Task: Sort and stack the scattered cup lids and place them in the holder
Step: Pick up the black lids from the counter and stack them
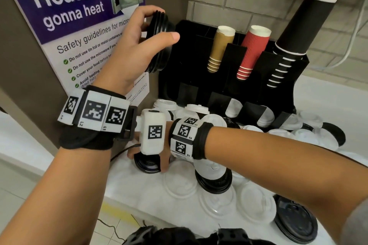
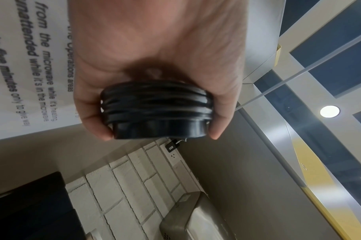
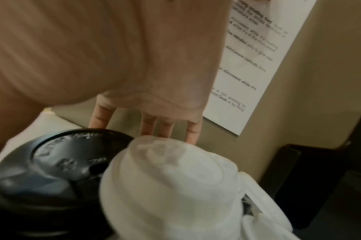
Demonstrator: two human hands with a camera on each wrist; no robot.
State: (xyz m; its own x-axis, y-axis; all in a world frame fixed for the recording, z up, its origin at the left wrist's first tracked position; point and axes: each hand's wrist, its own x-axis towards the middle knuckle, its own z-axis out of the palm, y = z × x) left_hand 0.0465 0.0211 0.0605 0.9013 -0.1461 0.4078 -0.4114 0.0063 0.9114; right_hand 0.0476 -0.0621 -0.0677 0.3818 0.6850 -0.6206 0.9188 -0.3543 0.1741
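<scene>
My left hand (image 1: pixel 137 45) holds stack of black lids (image 1: pixel 159 43) on edge, fingers (image 2: pixel 97 120) curled round rims, just left of black holder (image 1: pixel 278 77) at far side. My right hand (image 1: pixel 157 157) reaches loose black lid (image 1: pixel 147 163) on near counter (image 1: pixel 328 101); fingers (image 3: pixel 165 128) straight, grip not yet shown. Best: pinch lid by rim, nest same way up onto stack, keep white lids (image 1: pixel 253 205) separate. Poster (image 1: pixel 65 16) reads "Heaters gonna heat", "Safety guidelines".
</scene>
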